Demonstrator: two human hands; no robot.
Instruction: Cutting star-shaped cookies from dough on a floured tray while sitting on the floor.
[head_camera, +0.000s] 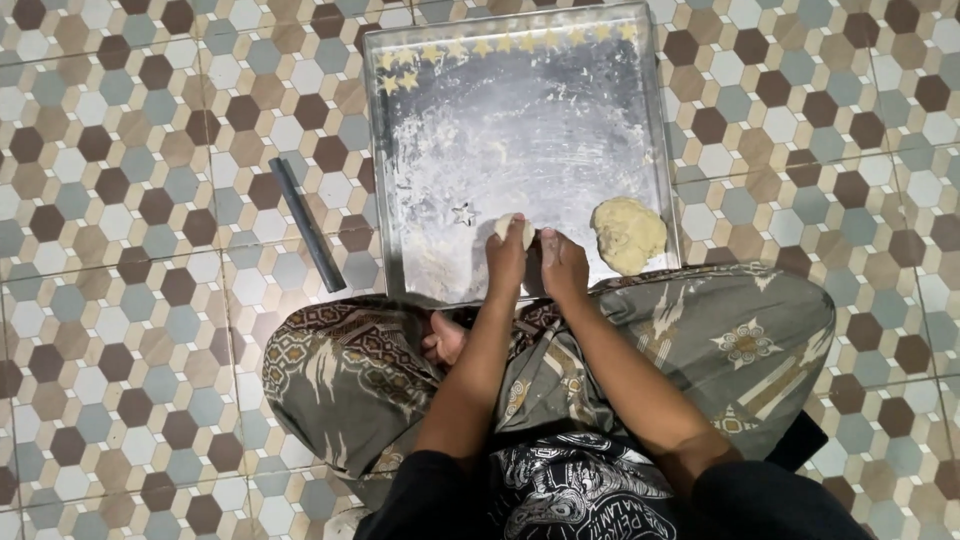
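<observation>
Left hand (507, 262) and right hand (563, 265), fingers clamped on small pale dough piece (517, 229) over floured square metal tray (520, 150); best press evenly, near star-shaped metal cutter (463, 214).

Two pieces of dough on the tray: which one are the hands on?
The small piece near the tray's front edge, pinched between the left hand and right hand. The larger lump sits untouched at the front right corner.

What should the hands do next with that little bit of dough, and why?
Probably press it flat on the floured tray. Both hands, left hand and right hand, pinch a small dough piece just above it, and the star cutter lies beside them, with cut stars lined along the far edge.
</observation>
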